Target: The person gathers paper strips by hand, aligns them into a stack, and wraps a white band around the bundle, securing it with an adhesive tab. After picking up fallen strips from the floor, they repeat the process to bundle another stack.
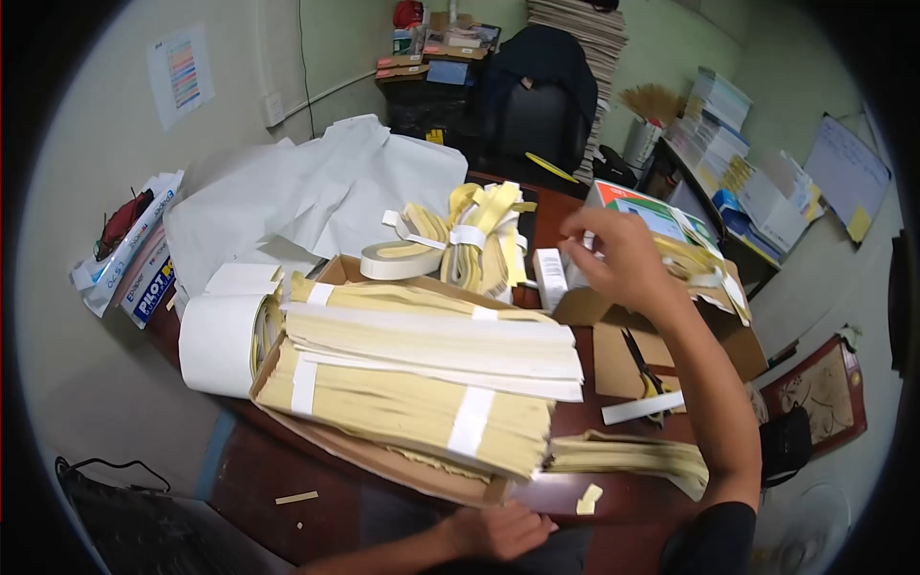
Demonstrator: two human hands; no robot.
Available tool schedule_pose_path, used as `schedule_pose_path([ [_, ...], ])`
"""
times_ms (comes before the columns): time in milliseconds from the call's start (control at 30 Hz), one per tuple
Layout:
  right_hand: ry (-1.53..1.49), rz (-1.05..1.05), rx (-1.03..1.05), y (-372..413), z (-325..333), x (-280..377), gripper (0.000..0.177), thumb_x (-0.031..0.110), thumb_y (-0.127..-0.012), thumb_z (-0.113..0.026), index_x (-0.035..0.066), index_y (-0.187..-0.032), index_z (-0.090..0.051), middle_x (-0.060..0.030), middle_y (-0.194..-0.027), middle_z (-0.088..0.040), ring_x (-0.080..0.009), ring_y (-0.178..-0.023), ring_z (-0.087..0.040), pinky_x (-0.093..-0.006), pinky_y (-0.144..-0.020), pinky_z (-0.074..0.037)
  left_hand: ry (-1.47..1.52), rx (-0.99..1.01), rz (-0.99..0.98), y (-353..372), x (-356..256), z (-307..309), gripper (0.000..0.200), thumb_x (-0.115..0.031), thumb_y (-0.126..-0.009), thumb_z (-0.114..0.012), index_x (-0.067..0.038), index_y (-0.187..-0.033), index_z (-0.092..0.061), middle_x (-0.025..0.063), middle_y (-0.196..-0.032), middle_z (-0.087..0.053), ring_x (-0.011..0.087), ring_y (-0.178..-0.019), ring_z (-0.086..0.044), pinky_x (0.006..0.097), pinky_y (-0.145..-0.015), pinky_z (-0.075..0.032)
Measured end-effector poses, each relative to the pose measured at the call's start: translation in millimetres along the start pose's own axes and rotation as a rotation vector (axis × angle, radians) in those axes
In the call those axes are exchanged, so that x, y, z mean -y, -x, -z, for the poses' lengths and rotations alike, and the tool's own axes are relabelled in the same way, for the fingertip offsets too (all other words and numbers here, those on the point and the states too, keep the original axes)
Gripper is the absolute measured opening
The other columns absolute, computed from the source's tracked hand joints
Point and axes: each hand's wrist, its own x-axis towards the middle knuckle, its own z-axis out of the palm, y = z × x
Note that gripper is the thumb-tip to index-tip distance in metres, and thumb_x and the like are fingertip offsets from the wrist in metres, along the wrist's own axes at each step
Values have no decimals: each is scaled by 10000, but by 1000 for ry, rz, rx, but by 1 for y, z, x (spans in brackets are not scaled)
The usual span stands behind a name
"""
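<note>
My right hand [613, 251] is raised over the back right of the desk, fingers curled, near a small white box [551, 278]; whether it holds anything is hidden. At the front edge rests my left hand [503, 530], fingers curled in, below a cardboard tray [374, 463]. Bundles of yellowish paper strips [402, 407] bound with white bands fill the tray, with white strips [431, 347] across them. Another stack of strips [628, 455] lies to the right. Scissors [650, 381] with yellow and black handles lie beside a white strip [640, 408].
Rolled strips [470, 240] stand behind the tray, near large crumpled white sheets [326, 196]. A white roll [218, 345] is at the left. An open cardboard box [719, 335] sits at the right, partly behind my right forearm. A chair [541, 115] stands beyond the desk.
</note>
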Motion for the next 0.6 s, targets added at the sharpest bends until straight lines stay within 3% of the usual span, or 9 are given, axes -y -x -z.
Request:
schedule_pose_path([
  [33, 32, 94, 60, -26, -19, -6, 230, 57, -829, -786, -13, -1039, -719, -154, -951, -736, -285, -792, -716, -381, -728, -568, 0, -25, -20, -1, 1, -2, 76, -124, -915, -742, -59, -915, -702, 0, -732, -552, 124, -633, -573, 282, -584, -479],
  [100, -60, 80, 262, -73, -50, 5, 447, 114, -777, -835, 23, -1196, -708, -176, -1160, -726, -323, -1072, -698, -414, -917, -560, 63, -43, -25, 6, -1, -8, 104, -94, -911, -750, -19, -970, -709, 34, -771, -571, 145, -640, -567, 285, -576, -474],
  [167, -55, 277, 212, -93, -95, 15, 617, 103, -745, -836, 53, -1333, -656, -180, -1315, -683, -355, -1289, -599, -438, -1064, -504, 200, -33, 7, 17, -9, -15, 154, -54, -905, -748, 47, -1012, -705, 114, -839, -604, 209, -686, -580, 309, -593, -487],
  [200, -49, 301, 327, -103, -110, 24, 633, 76, -739, -819, 54, -1347, -643, -181, -1344, -668, -361, -1330, -563, -443, -1090, -486, 202, -153, -27, 9, -6, -17, 149, -50, -897, -736, 79, -948, -682, 108, -820, -580, 203, -685, -569, 311, -597, -480],
  [267, -37, 344, 555, -116, -133, 41, 669, 23, -727, -786, 56, -1373, -617, -182, -1403, -639, -372, -1411, -493, -453, -1141, -449, 188, -100, -22, 1, 1, -1, 147, -55, -892, -712, 81, -936, -677, 110, -820, -581, 202, -682, -563, 309, -593, -470],
  [467, -163, 249, 724, -151, -150, 41, 628, -41, -690, -724, 26, -1309, -639, -187, -1226, -719, -379, -1210, -652, -422, -1051, -516, 262, -72, 11, 3, 2, 1, 158, -91, -851, -673, 57, -905, -685, 109, -814, -588, 201, -675, -555, 328, -596, -451],
  [500, -312, 232, 628, -158, -139, 34, 632, -36, -682, -726, 15, -1306, -640, -180, -1133, -744, -335, -1070, -714, -395, -981, -550, 255, -71, 12, 3, 1, 0, 162, -102, -836, -672, 49, -894, -686, 106, -806, -584, 201, -675, -556, 335, -601, -450],
  [533, -346, 218, 538, -169, -120, 33, 630, -21, -681, -734, 16, -1304, -650, -141, -1131, -751, -257, -1036, -715, -380, -959, -561, 249, -70, 14, 4, 1, 0, 167, -113, -821, -671, 41, -884, -687, 104, -798, -580, 202, -674, -558, 342, -605, -449],
  [600, -549, 91, 511, -191, -85, 25, 662, -27, -659, -742, 54, -1313, -677, -62, -1209, -729, -207, -1103, -687, -373, -1010, -553, 204, -46, 14, 3, 2, 2, 189, -141, -781, -666, 26, -868, -685, 99, -783, -568, 206, -671, -560, 353, -613, -449],
])
